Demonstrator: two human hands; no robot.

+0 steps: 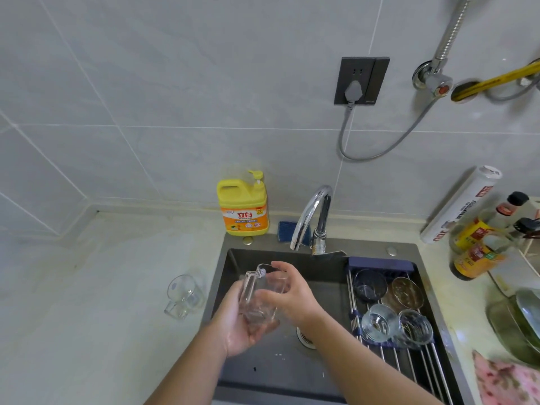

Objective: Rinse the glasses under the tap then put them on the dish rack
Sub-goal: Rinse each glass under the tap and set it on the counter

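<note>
We hold a clear glass (258,296) over the dark sink (280,372), under the tap (311,217): our left hand (239,325) cups its base, our right hand (287,296) closes around its side. Four glasses (380,323) sit on the dish rack (409,363).

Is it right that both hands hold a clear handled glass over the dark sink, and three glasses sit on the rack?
Not quite. The head view shows four glasses on the metal dish rack, not three. Both hands hold the clear handled glass over the dark sink.

Yellow detergent jug (242,204) behind sink, sauce bottles (479,244) right, wall socket (361,80)
</note>
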